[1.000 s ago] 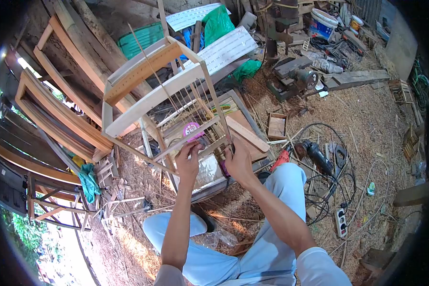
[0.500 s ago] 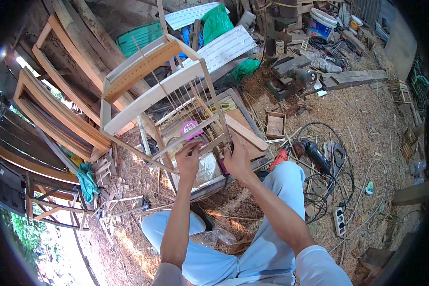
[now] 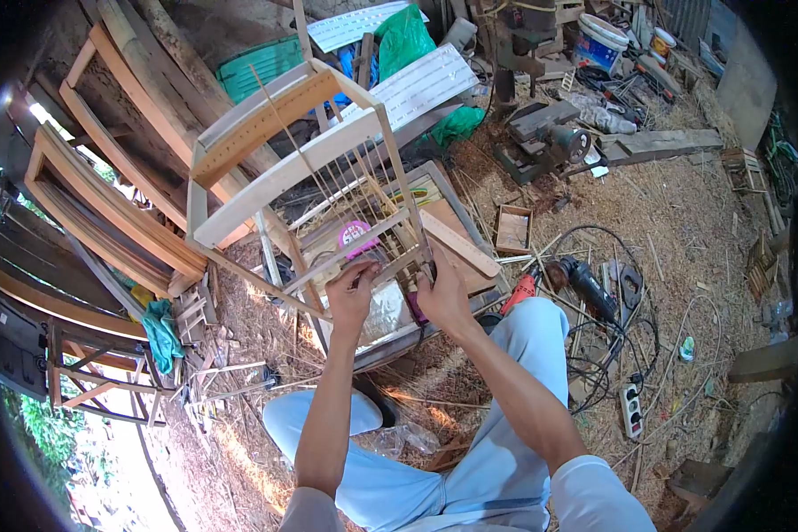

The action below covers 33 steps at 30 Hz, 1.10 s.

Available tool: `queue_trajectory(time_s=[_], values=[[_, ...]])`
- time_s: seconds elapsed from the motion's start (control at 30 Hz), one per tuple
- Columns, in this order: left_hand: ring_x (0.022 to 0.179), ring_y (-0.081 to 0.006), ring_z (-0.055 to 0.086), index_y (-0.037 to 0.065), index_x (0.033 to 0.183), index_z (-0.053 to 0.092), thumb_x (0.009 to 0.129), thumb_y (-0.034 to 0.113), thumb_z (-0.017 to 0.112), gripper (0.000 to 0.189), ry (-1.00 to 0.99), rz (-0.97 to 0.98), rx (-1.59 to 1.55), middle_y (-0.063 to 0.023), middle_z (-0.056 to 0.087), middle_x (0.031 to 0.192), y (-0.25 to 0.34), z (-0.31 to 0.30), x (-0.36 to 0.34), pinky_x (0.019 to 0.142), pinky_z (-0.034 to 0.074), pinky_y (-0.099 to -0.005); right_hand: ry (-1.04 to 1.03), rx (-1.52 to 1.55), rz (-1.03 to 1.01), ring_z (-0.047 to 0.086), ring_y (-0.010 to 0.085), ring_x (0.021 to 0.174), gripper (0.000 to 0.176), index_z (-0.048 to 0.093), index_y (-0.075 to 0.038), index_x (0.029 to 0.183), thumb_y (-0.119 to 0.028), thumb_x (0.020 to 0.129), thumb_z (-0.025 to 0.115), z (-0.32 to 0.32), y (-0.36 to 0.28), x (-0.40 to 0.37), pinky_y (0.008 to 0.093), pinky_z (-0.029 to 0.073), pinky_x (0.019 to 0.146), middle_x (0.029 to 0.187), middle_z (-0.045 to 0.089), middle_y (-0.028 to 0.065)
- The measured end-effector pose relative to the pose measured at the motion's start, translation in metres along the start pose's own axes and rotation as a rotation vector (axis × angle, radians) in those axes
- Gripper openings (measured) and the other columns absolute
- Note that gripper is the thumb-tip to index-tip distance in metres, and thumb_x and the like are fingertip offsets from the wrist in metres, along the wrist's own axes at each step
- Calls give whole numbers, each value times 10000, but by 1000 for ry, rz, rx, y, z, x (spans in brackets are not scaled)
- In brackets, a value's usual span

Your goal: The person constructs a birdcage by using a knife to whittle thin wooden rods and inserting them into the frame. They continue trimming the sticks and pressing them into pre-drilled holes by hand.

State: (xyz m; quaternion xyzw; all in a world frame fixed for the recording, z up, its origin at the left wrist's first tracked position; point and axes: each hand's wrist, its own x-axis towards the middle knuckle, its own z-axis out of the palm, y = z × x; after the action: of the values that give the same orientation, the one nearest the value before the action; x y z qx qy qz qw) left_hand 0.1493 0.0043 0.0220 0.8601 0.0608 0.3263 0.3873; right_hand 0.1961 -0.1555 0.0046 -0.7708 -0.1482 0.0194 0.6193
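Note:
A pale wooden frame [image 3: 279,182] with thin sticks [image 3: 350,177] running through it stands tilted before me, its near end between my hands. My left hand [image 3: 349,297] has its fingers curled in a pinch beside the near crosspiece; whatever they hold is too small to make out. My right hand [image 3: 443,297] is closed round the lower end of the frame's right post, where a dark narrow item shows by the fingers. Under the frame is a low worktable [image 3: 377,356] bearing a pink round item [image 3: 355,236] and a wooden board [image 3: 459,246].
Right of my knee lie a corded power tool [image 3: 590,288], a small wooden box [image 3: 512,230] and a power strip [image 3: 631,410]. A bench machine [image 3: 545,142] stands behind. Curved wooden frames [image 3: 115,208] lean at left. Shavings and sticks cover the floor.
My left hand has shifted very slightly. The frame and my right hand look almost the same as before.

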Motion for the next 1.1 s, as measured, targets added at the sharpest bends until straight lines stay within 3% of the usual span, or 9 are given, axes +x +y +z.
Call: queue_trajectory(time_s=[0.1,0.3,0.33,0.4,0.63,0.7,0.93,1.0,1.1], values=[[762,-172,684,-24,888,698,809,25,664,99,-10,10,41,-115,708,809,-3,-1,-1,698,520,-268,92,-67,-99,581,422,990,562,414,25,1328,-49,788,552,3,6,-1,431,436,884,1055,594,288],[774,-199,675,-15,882,694,793,8,663,97,-44,24,17,-113,698,829,-10,-1,1,713,512,-288,102,-22,-98,596,428,930,514,462,17,1287,-69,790,558,3,3,-2,439,452,843,970,617,277],[787,-206,668,-21,876,689,789,1,660,94,-54,28,-10,-116,691,847,-12,-1,2,719,509,-293,104,-22,-100,596,428,930,514,462,17,1287,-69,790,558,0,-2,-1,439,452,843,970,617,277],[800,-209,660,-32,871,681,787,-10,655,91,-62,49,6,-122,682,865,-16,0,1,723,506,-296,-73,12,94,506,441,1141,571,396,55,1336,-27,786,522,-9,-14,-2,437,386,990,1238,510,308],[807,-203,650,-54,870,670,787,-28,645,91,-67,57,6,-130,669,883,-11,-1,0,722,505,-292,-70,-13,87,520,440,1123,596,383,57,1348,-23,776,531,-8,-10,-3,427,402,971,1224,522,306],[790,-197,655,-53,869,674,789,-22,648,89,-69,63,12,-128,675,871,-9,-2,0,712,508,-285,43,-30,-21,598,407,864,560,431,-3,1324,-97,793,582,-3,-3,-4,434,455,808,899,617,253],[756,-177,680,-33,871,697,802,2,652,90,-70,9,18,-123,703,837,-6,-3,0,687,521,-273,25,-64,-9,589,406,931,577,414,-1,1341,-95,796,578,-5,-5,-2,436,442,854,980,613,263],[756,-176,682,-31,873,698,806,8,649,91,-61,4,21,-122,705,836,-6,-2,-2,688,522,-272,-52,-6,46,511,432,1144,606,378,58,1351,-35,777,549,-8,-10,-2,423,401,978,1236,510,315],[755,-175,685,-26,877,700,812,17,645,96,-51,8,30,-120,708,831,-7,-1,-1,689,524,-271,-44,-25,19,501,431,1161,610,373,59,1353,-45,779,551,-7,-7,-2,419,396,989,1247,502,317]])
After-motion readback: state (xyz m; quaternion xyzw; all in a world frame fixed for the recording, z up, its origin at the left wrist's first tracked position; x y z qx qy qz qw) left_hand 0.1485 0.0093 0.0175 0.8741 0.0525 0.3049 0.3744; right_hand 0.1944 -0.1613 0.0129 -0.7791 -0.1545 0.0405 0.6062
